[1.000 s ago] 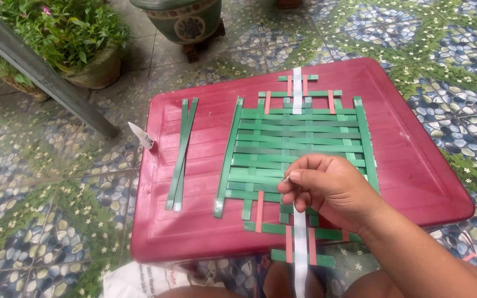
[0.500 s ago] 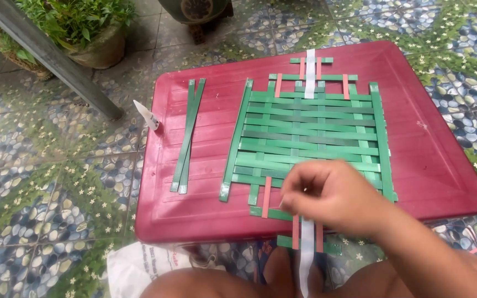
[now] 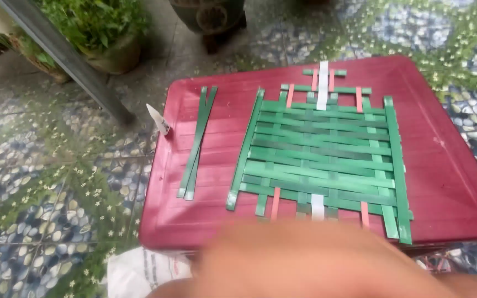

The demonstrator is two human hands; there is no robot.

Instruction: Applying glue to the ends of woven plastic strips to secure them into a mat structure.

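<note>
Head view | blurred hand (grip unclear) at red lid's near edge | woven mat central, margins bare

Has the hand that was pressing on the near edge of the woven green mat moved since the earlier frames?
Yes. The hand has come off the woven mat and drawn back toward the camera, now a blur past the near edge of the red board. Which hand it is cannot be told.

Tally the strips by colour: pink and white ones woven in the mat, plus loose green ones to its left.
Pink strips: 4
White strip: 1
Loose green strips: 2
Total: 7
</note>
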